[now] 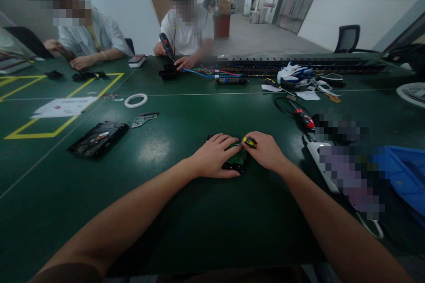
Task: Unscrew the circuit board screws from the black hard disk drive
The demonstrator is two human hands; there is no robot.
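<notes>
Yellow-black, stubby screwdriver: right hand pinches it; left hand spreads over green circuit board.

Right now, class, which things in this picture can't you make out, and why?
- Head view: most of the circuit-board device; the left hand covers it.
- Head view: the rear of the yellow-and-black tool's handle; the right hand wraps it.
- Head view: the blue bin's far side; the right edge cuts it off.
- Head view: the paper's print; too small.
</notes>
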